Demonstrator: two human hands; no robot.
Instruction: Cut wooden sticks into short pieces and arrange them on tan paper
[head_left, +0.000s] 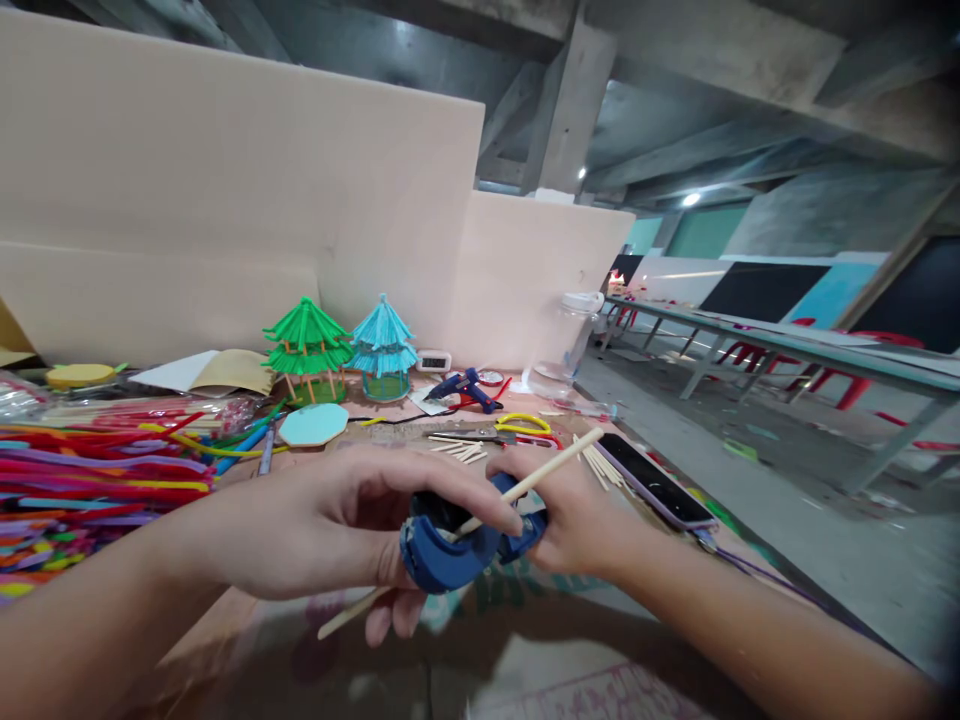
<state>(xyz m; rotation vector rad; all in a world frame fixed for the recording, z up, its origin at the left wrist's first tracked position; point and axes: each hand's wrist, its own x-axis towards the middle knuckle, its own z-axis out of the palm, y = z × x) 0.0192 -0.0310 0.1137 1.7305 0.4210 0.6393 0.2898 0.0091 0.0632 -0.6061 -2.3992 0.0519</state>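
My left hand [337,520] is closed, its fingers curled over a thin pale wooden stick [559,462]. The stick slants up to the right across the curved head of a blue hand tool [450,560], and its lower end sticks out below my fingers. My left thumb lies against the tool's head. Closed around the tool's other end, my right hand [574,510] hides much of it; its exact kind does not show. Behind the hands lie several short cut sticks [461,449], with more sticks [602,465] beside my right hand.
Colourful pipe cleaners [97,490] cover the left side. Green [306,335] and blue [382,345] model pavilions stand at the back, near a glue gun [469,388], yellow-handled scissors [521,425] and a clear bottle [566,345]. A phone [656,480] lies by the right edge.
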